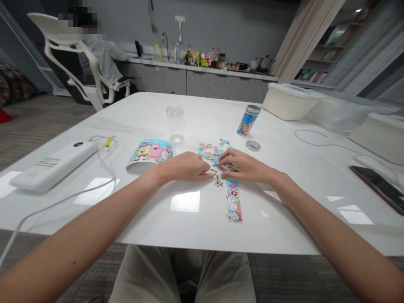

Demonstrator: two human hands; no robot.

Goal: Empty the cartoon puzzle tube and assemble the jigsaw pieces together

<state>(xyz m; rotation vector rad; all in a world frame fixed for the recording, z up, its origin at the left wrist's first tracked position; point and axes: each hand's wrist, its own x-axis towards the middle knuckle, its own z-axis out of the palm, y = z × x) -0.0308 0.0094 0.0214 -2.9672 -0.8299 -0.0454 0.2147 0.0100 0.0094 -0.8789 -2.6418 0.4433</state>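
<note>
My right hand partly covers some puzzle pieces; I can't tell whether my left hand grips one. The right edge cuts off the phone. The seated person's head is blurred.

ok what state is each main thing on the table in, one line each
Puzzle strip, visible part joined
Puzzle pieces, mostly loose
Clear jar, standing, apparently lidless
Blue canister, closed
Silver lid, off, lying flat
Picture sheet, curled
Phone, no lit screen
Power strip, on or off unclear
Rear storage box, covered
</note>
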